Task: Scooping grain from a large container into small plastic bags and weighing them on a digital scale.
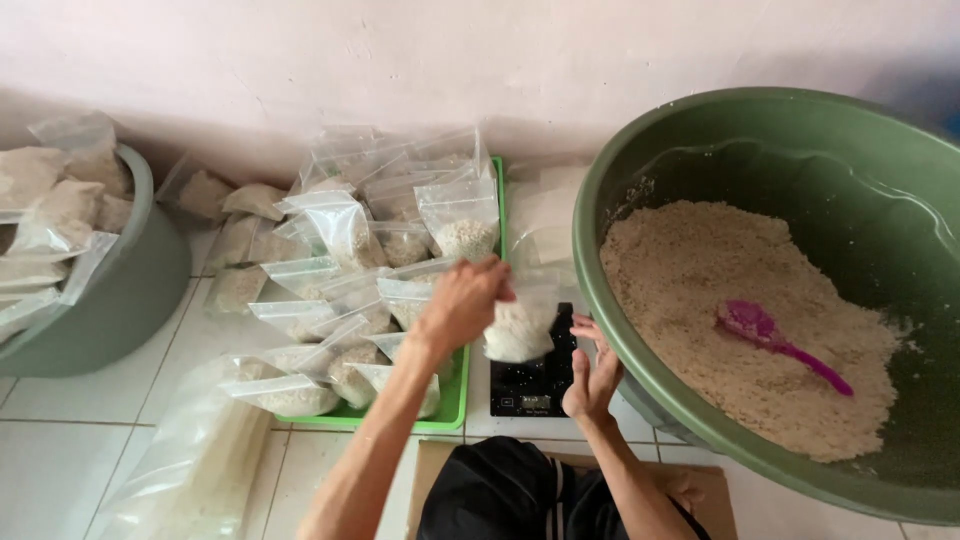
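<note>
Right hand (592, 378): fingers spread, open, beside the black scale (535, 380) on the floor.
Left hand (462, 300): fingers pinching the top of a filled plastic bag (518, 328) above the scale.
Green tray (455, 405): heaped with filled bags.
Green basin (640, 180): grain, purple scoop (775, 340).
</note>
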